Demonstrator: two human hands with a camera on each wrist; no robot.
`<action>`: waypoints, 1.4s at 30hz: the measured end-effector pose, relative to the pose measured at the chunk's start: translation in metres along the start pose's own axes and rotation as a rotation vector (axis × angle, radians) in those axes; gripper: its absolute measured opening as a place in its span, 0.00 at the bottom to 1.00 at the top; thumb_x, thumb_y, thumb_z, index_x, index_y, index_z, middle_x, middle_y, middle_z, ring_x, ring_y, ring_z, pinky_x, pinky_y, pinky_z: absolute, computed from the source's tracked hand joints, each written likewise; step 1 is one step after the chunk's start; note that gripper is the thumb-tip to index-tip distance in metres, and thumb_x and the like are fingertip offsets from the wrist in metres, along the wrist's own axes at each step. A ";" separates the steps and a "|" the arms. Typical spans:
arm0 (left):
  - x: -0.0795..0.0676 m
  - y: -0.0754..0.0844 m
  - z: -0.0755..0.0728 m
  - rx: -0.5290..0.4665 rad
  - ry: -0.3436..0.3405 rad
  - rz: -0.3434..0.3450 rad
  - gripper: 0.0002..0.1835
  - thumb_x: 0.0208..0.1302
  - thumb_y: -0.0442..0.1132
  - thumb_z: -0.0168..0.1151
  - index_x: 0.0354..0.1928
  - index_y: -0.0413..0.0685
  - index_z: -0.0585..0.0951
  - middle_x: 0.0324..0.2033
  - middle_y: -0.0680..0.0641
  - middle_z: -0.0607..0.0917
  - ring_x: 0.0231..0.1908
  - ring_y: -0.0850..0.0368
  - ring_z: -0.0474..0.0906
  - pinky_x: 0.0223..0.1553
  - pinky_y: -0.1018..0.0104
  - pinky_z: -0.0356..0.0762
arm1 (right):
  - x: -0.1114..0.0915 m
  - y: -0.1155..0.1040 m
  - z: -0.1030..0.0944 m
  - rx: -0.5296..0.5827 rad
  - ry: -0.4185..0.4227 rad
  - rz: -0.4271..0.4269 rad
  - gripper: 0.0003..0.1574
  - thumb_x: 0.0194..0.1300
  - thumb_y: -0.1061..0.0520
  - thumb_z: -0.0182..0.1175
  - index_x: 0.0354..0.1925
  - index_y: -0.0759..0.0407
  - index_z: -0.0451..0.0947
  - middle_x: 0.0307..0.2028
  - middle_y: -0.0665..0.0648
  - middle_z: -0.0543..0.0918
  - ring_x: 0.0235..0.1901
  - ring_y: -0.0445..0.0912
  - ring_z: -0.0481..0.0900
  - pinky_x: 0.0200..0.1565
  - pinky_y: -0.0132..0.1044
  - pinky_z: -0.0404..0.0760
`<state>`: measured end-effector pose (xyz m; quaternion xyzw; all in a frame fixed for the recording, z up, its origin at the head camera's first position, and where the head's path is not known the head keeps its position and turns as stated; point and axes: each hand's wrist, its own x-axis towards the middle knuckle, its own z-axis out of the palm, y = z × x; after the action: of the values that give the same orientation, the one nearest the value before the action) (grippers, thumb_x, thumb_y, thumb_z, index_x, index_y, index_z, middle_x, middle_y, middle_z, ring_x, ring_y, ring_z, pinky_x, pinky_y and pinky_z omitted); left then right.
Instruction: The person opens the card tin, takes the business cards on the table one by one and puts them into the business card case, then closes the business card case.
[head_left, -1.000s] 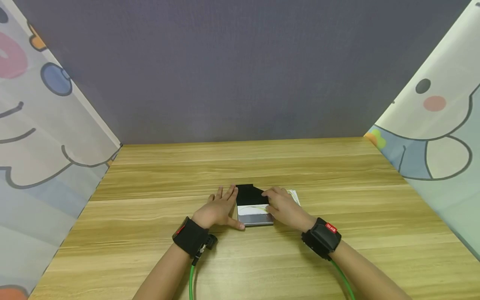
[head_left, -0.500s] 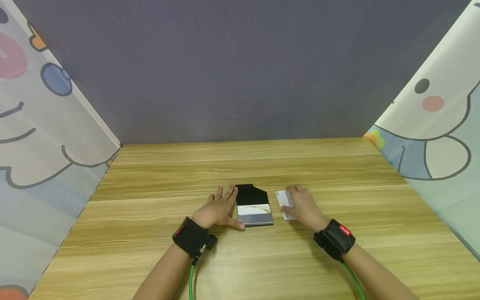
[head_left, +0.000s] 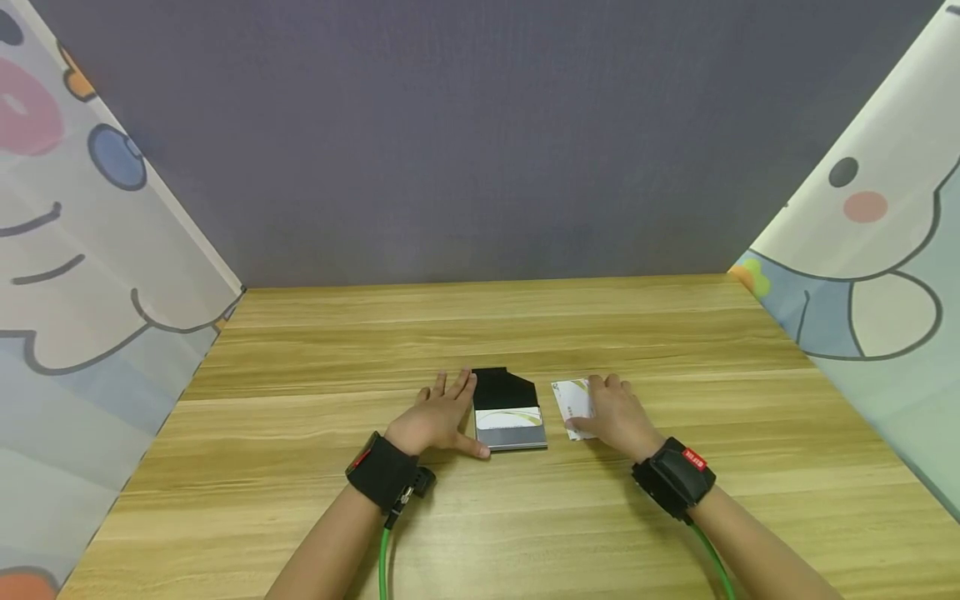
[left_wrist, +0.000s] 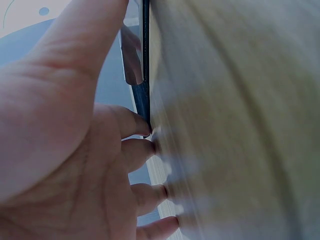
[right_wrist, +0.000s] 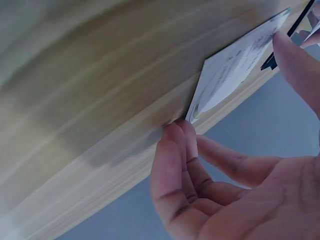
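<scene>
A business card holder (head_left: 512,437) with a grey metal front lies on the table, its black flap (head_left: 501,388) folded back. A white card with a yellow-green curve (head_left: 510,418) shows inside it. My left hand (head_left: 433,423) is flat with fingers spread along the holder's left side, thumb at its lower left corner. To the right of the holder lies a white business card (head_left: 572,402) with a similar curve. My right hand (head_left: 619,417) holds that card by its edges, thumb at the near end and curled fingertips (right_wrist: 189,131) at the far end. The hand covers its right part.
The wooden table (head_left: 360,333) runs back to a grey upright panel (head_left: 480,150). Cartoon-printed sheets (head_left: 885,275) stand on both sides. Each wrist carries a black strap, with green cables (head_left: 383,554) trailing toward the person.
My right hand has left the holder and moved right to the card, then shifted slightly farther right, uncovering more of the card. The left hand stays in place.
</scene>
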<state>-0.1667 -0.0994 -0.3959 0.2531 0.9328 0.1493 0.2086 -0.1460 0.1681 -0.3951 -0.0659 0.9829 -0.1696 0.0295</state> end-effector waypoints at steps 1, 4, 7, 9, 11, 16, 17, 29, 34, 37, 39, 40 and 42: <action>0.000 0.000 0.000 -0.001 0.000 0.000 0.61 0.44 0.65 0.63 0.70 0.41 0.42 0.71 0.40 0.41 0.66 0.32 0.32 0.63 0.34 0.43 | 0.000 0.000 0.000 0.007 -0.004 0.004 0.48 0.45 0.48 0.70 0.53 0.80 0.64 0.41 0.75 0.73 0.37 0.60 0.69 0.36 0.51 0.74; 0.000 0.001 -0.001 0.000 -0.002 0.000 0.61 0.44 0.65 0.63 0.70 0.41 0.41 0.71 0.41 0.40 0.66 0.32 0.32 0.63 0.34 0.43 | 0.001 0.001 -0.002 0.035 -0.018 0.017 0.47 0.45 0.49 0.70 0.53 0.80 0.64 0.41 0.74 0.73 0.38 0.61 0.69 0.36 0.51 0.74; 0.000 0.001 -0.001 0.003 -0.004 0.001 0.61 0.44 0.65 0.62 0.70 0.41 0.41 0.71 0.40 0.40 0.66 0.32 0.32 0.63 0.34 0.43 | 0.003 0.003 -0.002 0.056 -0.032 0.032 0.48 0.45 0.49 0.70 0.54 0.79 0.64 0.41 0.74 0.73 0.39 0.61 0.69 0.37 0.51 0.75; 0.000 0.001 -0.001 0.004 -0.007 0.000 0.61 0.44 0.65 0.62 0.70 0.41 0.41 0.71 0.41 0.40 0.66 0.32 0.32 0.63 0.34 0.43 | 0.004 0.003 -0.002 0.066 -0.043 0.041 0.48 0.45 0.50 0.70 0.55 0.79 0.63 0.43 0.75 0.72 0.41 0.62 0.69 0.38 0.52 0.75; 0.000 0.000 -0.001 0.002 -0.008 -0.001 0.61 0.44 0.65 0.62 0.70 0.41 0.41 0.71 0.41 0.40 0.66 0.33 0.31 0.63 0.34 0.43 | 0.005 0.003 -0.002 0.078 -0.053 0.049 0.49 0.45 0.51 0.70 0.56 0.79 0.61 0.44 0.76 0.72 0.42 0.63 0.68 0.39 0.53 0.75; 0.000 0.000 -0.001 -0.003 -0.007 -0.002 0.61 0.44 0.65 0.62 0.70 0.41 0.41 0.71 0.41 0.40 0.66 0.33 0.31 0.63 0.34 0.43 | 0.005 0.003 -0.002 0.087 -0.058 0.061 0.50 0.44 0.52 0.71 0.56 0.79 0.61 0.44 0.77 0.72 0.42 0.64 0.68 0.38 0.52 0.75; 0.000 0.000 -0.001 -0.003 -0.007 -0.002 0.61 0.44 0.65 0.62 0.70 0.41 0.41 0.71 0.41 0.40 0.66 0.32 0.31 0.63 0.34 0.43 | 0.005 0.003 -0.002 0.080 -0.054 0.062 0.50 0.44 0.52 0.71 0.56 0.79 0.61 0.44 0.77 0.72 0.41 0.63 0.68 0.38 0.52 0.75; 0.000 0.000 -0.001 0.002 -0.012 -0.005 0.61 0.44 0.65 0.63 0.70 0.41 0.41 0.71 0.40 0.40 0.66 0.33 0.32 0.63 0.34 0.43 | 0.009 0.006 -0.004 0.086 -0.083 0.084 0.44 0.42 0.55 0.72 0.52 0.77 0.64 0.39 0.72 0.75 0.38 0.61 0.68 0.39 0.52 0.73; 0.000 0.000 -0.002 -0.005 -0.009 -0.003 0.61 0.44 0.64 0.63 0.70 0.40 0.41 0.71 0.40 0.40 0.66 0.33 0.32 0.63 0.34 0.43 | 0.010 0.006 -0.003 0.118 -0.068 0.093 0.45 0.40 0.57 0.73 0.53 0.74 0.64 0.43 0.74 0.72 0.41 0.63 0.67 0.42 0.55 0.73; 0.000 0.000 -0.002 -0.009 -0.006 -0.002 0.61 0.44 0.64 0.63 0.70 0.40 0.41 0.71 0.40 0.40 0.66 0.32 0.31 0.63 0.34 0.43 | 0.010 0.005 -0.004 0.156 -0.054 0.096 0.41 0.41 0.60 0.72 0.51 0.73 0.64 0.43 0.73 0.70 0.38 0.59 0.69 0.39 0.51 0.75; 0.000 0.000 -0.001 -0.007 -0.007 -0.003 0.61 0.44 0.64 0.63 0.70 0.41 0.41 0.71 0.40 0.40 0.66 0.33 0.31 0.63 0.34 0.43 | 0.010 0.005 -0.004 0.185 -0.038 0.085 0.36 0.44 0.63 0.70 0.49 0.72 0.65 0.42 0.72 0.70 0.36 0.56 0.70 0.37 0.48 0.76; 0.000 0.000 -0.001 -0.006 -0.006 -0.003 0.61 0.44 0.64 0.63 0.70 0.41 0.41 0.71 0.40 0.40 0.66 0.33 0.31 0.63 0.34 0.43 | 0.011 0.005 -0.005 0.202 -0.030 0.077 0.33 0.45 0.65 0.69 0.49 0.72 0.66 0.41 0.71 0.70 0.35 0.55 0.69 0.36 0.47 0.76; 0.000 0.000 0.000 -0.005 -0.005 -0.003 0.61 0.44 0.64 0.63 0.70 0.40 0.41 0.71 0.40 0.40 0.66 0.33 0.32 0.63 0.34 0.43 | 0.011 0.005 -0.005 0.225 -0.007 0.054 0.29 0.48 0.67 0.66 0.48 0.73 0.67 0.41 0.71 0.72 0.35 0.54 0.70 0.36 0.46 0.75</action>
<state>-0.1674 -0.0994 -0.3957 0.2518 0.9322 0.1509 0.2117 -0.1580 0.1733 -0.3921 -0.0362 0.9589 -0.2777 0.0448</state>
